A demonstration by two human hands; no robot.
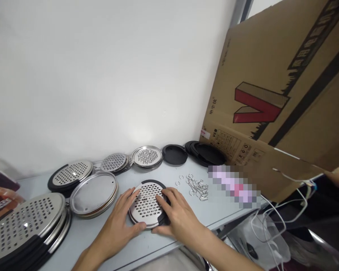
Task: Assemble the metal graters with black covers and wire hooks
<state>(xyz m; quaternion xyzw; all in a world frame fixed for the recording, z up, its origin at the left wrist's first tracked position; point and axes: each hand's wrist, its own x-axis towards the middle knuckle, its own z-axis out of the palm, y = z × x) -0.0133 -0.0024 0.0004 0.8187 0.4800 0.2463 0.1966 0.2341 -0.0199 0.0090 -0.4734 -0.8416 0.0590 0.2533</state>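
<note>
A round perforated steel disc with a black rubber rim lies flat on the grey table in front of me. My left hand rests on its left edge, thumb under the near rim. My right hand presses on its right side, fingers spread over the holes and the black rim. Both hands grip the same disc.
Stacks of perforated discs, plain steel lids and black rubber rims line the back and left. Loose metal rings and clips lie at right. A big cardboard box leans over the right side; white cables hang below.
</note>
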